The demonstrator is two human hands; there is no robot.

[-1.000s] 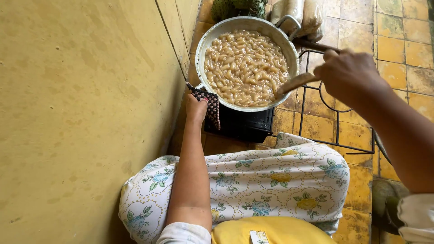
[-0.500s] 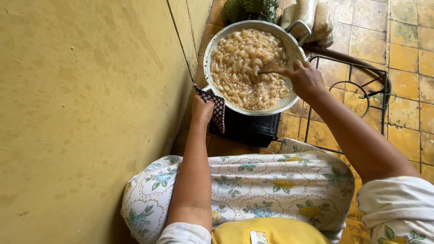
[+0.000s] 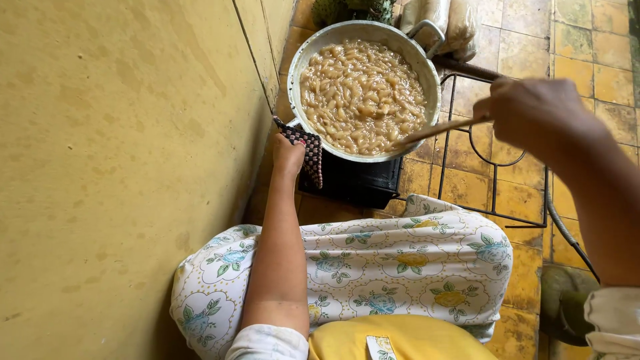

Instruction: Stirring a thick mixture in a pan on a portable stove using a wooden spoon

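A round metal pot full of pale brown cooked pasta pieces sits on a small black burner on the floor. My left hand grips the pot's near rim through a checked cloth. My right hand holds a wooden spoon whose tip dips into the food at the pot's right side.
A yellow wall runs along the left. A black wire stand sits on yellow floor tiles to the right. Green produce and plastic bags lie beyond the pot. A floral cloth covers my lap.
My right hand has drawn back to the right from over the pot, taking the spoon to the pot's right edge. My left hand has stayed at the rim.
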